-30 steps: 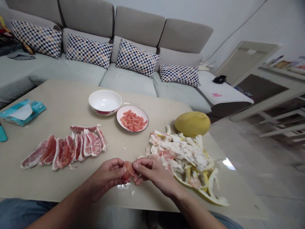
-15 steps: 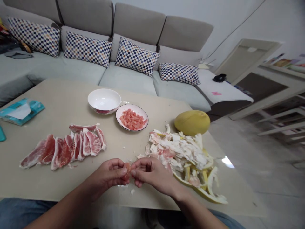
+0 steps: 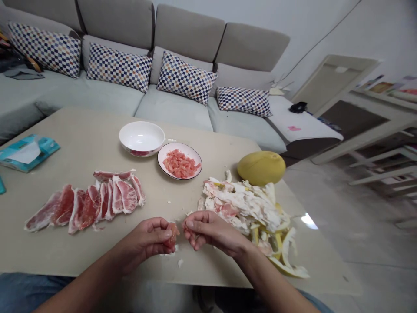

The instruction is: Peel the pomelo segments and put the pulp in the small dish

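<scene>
Between the thumb and fingers of my left hand [image 3: 153, 237] is a piece of pink pomelo flesh [image 3: 172, 237]. Just to its right, apart from it, my right hand [image 3: 205, 230] is closed in a pinch; whatever its fingertips hold is too small to make out. Several pomelo segments [image 3: 87, 204], pink with white membrane, lie in a row to the left. Ahead, a dark-rimmed plate [image 3: 195, 153] bears a heap of pink pomelo pulp [image 3: 180, 164]. White pith and yellow peel [image 3: 250, 206] are piled beyond my right hand.
A white bowl [image 3: 142, 137] stands behind the plate's left side. A whole yellow pomelo [image 3: 261, 168] sits behind the peel pile. At the table's left lies a blue tissue pack [image 3: 29, 152]. A sofa [image 3: 177, 113] with patterned cushions borders the far edge.
My right hand has pulled away from the pomelo piece to the right, opening a small gap between the hands. My left hand keeps hold of the piece in nearly the same place.
</scene>
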`<state>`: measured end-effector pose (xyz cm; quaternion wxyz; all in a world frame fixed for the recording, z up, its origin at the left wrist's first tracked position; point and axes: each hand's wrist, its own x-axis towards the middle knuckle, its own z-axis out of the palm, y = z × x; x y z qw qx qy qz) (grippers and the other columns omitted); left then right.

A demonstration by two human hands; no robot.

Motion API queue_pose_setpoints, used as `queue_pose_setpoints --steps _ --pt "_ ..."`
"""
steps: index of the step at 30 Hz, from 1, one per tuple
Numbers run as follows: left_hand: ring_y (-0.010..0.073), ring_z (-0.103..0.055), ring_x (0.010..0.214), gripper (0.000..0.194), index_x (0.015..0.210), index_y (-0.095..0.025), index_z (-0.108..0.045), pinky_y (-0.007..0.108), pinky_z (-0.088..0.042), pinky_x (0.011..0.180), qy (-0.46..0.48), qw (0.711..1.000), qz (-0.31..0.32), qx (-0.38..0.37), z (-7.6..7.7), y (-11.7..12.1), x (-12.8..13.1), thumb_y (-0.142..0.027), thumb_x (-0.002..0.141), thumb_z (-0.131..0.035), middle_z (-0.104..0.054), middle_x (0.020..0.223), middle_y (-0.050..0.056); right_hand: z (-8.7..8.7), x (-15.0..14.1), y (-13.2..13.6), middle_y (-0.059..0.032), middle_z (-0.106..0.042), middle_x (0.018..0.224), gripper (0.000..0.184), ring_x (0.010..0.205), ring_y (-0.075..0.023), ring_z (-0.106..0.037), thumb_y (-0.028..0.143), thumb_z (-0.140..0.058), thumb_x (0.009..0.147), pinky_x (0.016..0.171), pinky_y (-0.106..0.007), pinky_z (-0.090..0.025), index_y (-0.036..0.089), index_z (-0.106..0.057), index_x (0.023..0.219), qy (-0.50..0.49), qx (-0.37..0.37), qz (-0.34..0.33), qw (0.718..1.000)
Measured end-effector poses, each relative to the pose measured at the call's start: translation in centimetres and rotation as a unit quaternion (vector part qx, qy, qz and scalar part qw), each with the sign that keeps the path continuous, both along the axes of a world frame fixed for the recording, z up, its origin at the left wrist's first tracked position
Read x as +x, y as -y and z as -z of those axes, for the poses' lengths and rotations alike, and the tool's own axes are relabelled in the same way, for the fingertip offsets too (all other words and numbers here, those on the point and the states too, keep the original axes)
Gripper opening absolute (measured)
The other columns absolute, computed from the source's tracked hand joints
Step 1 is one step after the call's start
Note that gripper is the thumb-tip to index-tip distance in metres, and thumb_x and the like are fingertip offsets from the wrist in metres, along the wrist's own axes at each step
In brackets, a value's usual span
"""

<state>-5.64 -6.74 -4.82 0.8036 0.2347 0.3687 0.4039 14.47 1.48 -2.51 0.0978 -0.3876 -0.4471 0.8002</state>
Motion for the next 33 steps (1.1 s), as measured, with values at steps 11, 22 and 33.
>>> queue_pose_setpoints --steps 11,22,33 --pt "0.0087 -0.055 0.077 0.008 0.089 -0.013 -0.062 0.021 -0.048 0.079 0.032 0.992 -0.121 0.011 -0.3 -1.0 -1.6 -0.02 0.085 -0.063 -0.053 0.081 0.001 0.6 -4.2 -12.2 -0.006 -0.07 0.088 0.014 0.083 -0.0189 -0.064 0.022 -0.063 0.075 0.083 -0.035 -0.05 0.016 -0.067 0.087 0.177 0.429 0.098 0.88" --pt "0.01 -0.056 0.079 0.009 0.092 -0.013 -0.062 0.021 -0.048 0.079 0.031 0.989 -0.141 0.018 -0.4 -1.2 -2.1 -0.021 0.086 -0.062 -0.055 0.083 0.003 2.0 -3.9 -3.6 -0.0019 -0.067 0.071 0.012 0.066 -0.0146 -0.059 0.01 -0.061 0.073 0.066 -0.023 -0.043 0.019 -0.069 0.072 0.166 0.58 -0.119 0.789" --pt "0.0095 -0.055 0.078 0.008 0.089 -0.013 -0.064 0.022 -0.048 0.079 0.019 0.991 -0.132 0.028 0.0 -1.1 -1.4 -0.019 0.086 -0.062 -0.055 0.081 0.002 5.1 -4.3 1.4 -0.0082 -0.068 0.082 0.018 0.073 -0.0183 -0.064 0.016 -0.051 0.087 0.058 -0.025 -0.036 0.016 -0.068 0.083 0.346 0.608 -0.275 0.659"
